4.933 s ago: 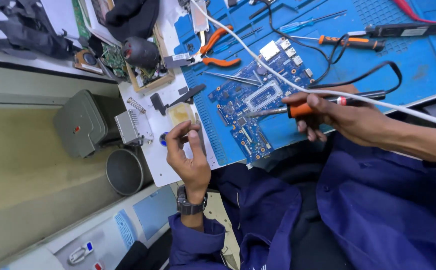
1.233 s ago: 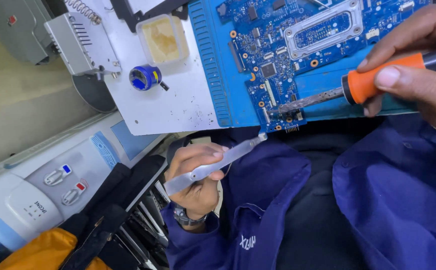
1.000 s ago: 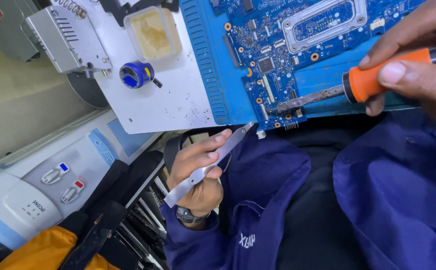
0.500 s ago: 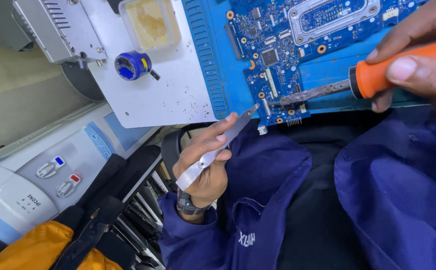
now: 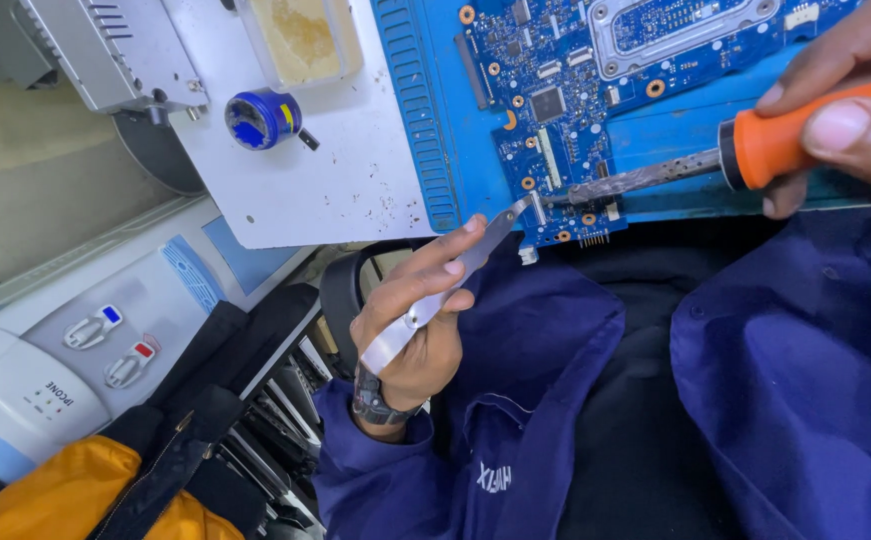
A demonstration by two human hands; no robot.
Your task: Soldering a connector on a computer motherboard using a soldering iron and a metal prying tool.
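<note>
My left hand [image 5: 417, 318] grips metal tweezers [image 5: 455, 280], whose curved tips reach the lower edge of a blue circuit board [image 5: 595, 110]. My right hand [image 5: 845, 110] holds a soldering iron by its orange handle [image 5: 805, 125]. Its dark metal tip [image 5: 635, 180] lies across the board's lower edge and ends close to the tweezer tips. The board rests on a blue work mat [image 5: 425, 110]. A watch sits on my left wrist, and both arms wear dark blue sleeves.
A white board [image 5: 305, 170] left of the mat carries a small blue round tin [image 5: 260, 118] and a tray of yellowish paste [image 5: 300, 35]. A grey metal unit [image 5: 105, 50] sits at top left. Below left are a white dispenser [image 5: 65, 340], black chair parts and orange fabric [image 5: 75, 490].
My left hand has risen from my lap with the tweezers and brought their tips to the board's edge beside the iron's tip. The view has closed in on the board.
</note>
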